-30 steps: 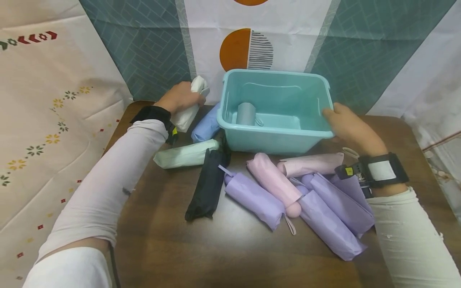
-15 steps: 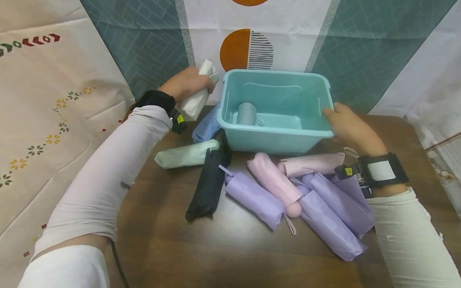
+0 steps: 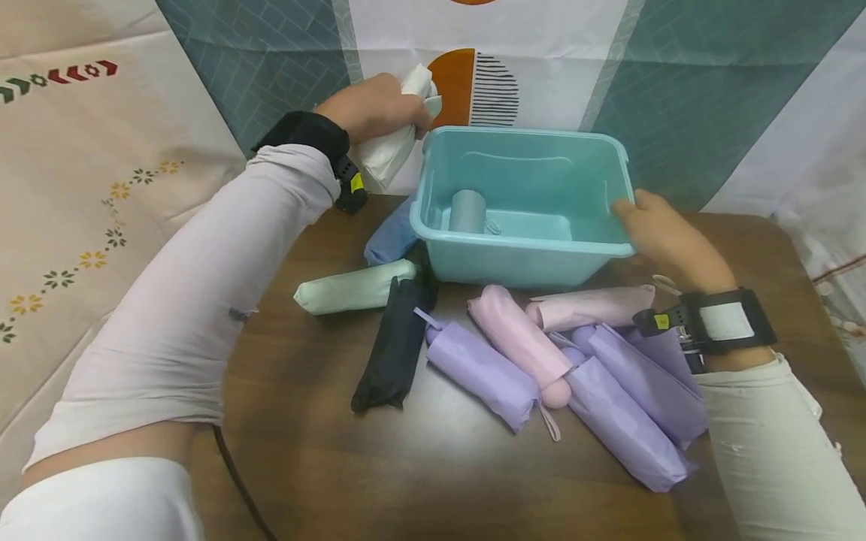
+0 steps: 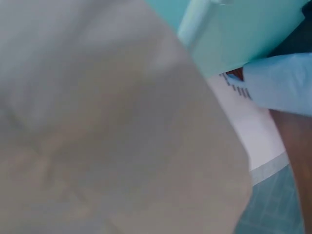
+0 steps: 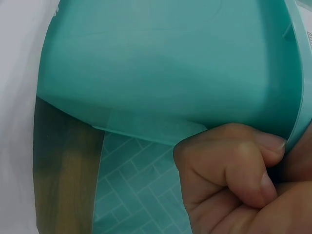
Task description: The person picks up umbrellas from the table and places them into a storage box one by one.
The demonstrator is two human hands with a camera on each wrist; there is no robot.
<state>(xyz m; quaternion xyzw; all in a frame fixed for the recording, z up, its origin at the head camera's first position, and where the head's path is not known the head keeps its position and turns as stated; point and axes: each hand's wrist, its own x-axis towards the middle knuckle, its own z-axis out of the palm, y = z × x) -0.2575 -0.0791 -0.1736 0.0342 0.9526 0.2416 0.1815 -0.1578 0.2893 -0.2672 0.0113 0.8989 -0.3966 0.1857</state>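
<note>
A white folded umbrella (image 3: 387, 156) is held in my left hand (image 3: 379, 107), raised off the table near the upper left corner of a teal plastic bin (image 3: 517, 263). In the left wrist view, a blurred pale surface, apparently the same white umbrella (image 4: 122, 126), fills most of the picture. My right hand (image 3: 666, 233) grips the bin's right rim; the right wrist view shows curled fingers (image 5: 243, 170) at that rim. Inside the bin, toward its left end, a grey-blue folded umbrella (image 3: 467, 211) stands or leans. A blue folded umbrella (image 3: 391, 233) lies beside the bin's left wall.
In front of the bin lie a mint umbrella (image 3: 355, 289), a black umbrella (image 3: 389, 346), two pink ones (image 3: 517, 330) and several lavender ones (image 3: 482, 372). Patterned cloth (image 3: 541, 30) hangs behind the wooden table (image 3: 433, 488). A dark cable (image 3: 237, 473) runs by the left arm.
My left hand has lifted the white umbrella up and to the right, from beside the blue umbrella to rim height and above. The right hand stays on the bin's rim.
</note>
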